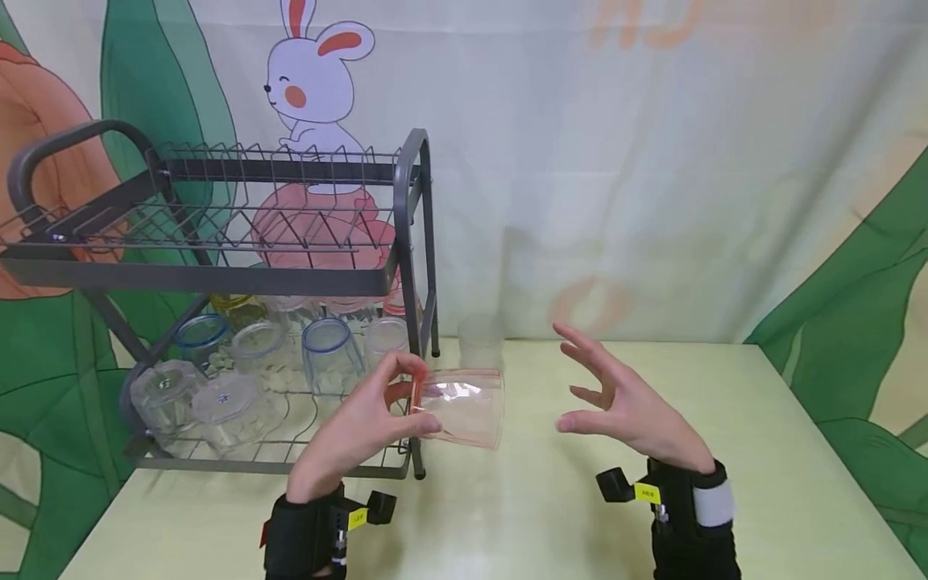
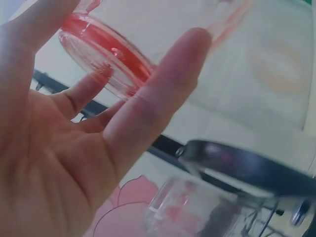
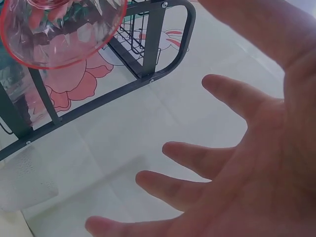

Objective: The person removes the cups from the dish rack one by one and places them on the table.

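Note:
A clear pink-tinted drinking glass (image 1: pixel 464 411) lies sideways in the air just right of the dish rack. My left hand (image 1: pixel 370 423) grips it by the base, fingers on the far side and thumb on the near side. In the left wrist view the glass (image 2: pixel 118 54) shows a red band around its base. My right hand (image 1: pixel 623 395) is raised apart from the glass, fingers spread and nothing in them. From the right wrist, the red rim of the glass (image 3: pixel 64 67) faces the camera beyond the open palm.
A black two-tier dish rack (image 1: pixel 196 279) stands at left, several upturned glasses (image 1: pixel 329 354) on its lower shelf. A frosted cup (image 1: pixel 480 340) stands at the back of the pale table (image 1: pixel 536 515), against a printed curtain (image 1: pixel 652 161).

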The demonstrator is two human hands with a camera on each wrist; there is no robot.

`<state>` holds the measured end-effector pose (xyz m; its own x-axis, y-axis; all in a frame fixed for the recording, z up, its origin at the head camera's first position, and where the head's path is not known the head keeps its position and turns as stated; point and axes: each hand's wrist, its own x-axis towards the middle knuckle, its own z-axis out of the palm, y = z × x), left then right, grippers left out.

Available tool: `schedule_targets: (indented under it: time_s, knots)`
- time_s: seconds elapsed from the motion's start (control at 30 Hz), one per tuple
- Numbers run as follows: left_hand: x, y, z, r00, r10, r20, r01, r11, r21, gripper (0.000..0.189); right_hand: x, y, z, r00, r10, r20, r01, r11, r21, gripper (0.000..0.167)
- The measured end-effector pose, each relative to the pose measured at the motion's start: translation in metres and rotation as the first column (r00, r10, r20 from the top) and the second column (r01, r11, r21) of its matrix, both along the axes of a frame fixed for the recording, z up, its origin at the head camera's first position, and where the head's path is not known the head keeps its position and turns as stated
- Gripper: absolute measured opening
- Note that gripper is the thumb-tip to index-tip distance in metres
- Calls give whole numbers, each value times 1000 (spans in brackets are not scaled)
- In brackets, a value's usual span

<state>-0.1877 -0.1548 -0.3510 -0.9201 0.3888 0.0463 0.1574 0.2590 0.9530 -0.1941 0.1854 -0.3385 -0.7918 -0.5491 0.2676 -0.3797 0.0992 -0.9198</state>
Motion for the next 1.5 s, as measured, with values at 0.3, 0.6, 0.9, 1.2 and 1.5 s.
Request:
schedule_targets:
  time_s: [0.3, 0.6, 0.9, 1.2, 1.5]
  knots:
    - [1, 9, 4, 1000, -20, 3, 19, 994, 110, 64, -5, -10, 8, 991, 125, 45, -119, 985, -127, 98]
    - [0, 20, 2, 999, -33, -43, 39, 989, 146, 61, -4, -18, 9, 971, 212, 112, -188, 963, -194, 100]
    - [1, 32, 0, 998, -28, -54, 41, 965, 258, 62, -3, -29, 1, 953, 259, 160, -220, 949, -225, 97]
    - [2, 42, -3, 996, -62, -56, 77, 950, 302, 63, -1, -31, -8, 975, 175, 136, -143, 966, -217, 71]
    - [0, 46, -4, 995, -89, -33, 95, 940, 329, 63, 1, -30, -6, 987, 94, 127, -69, 979, -190, 64]
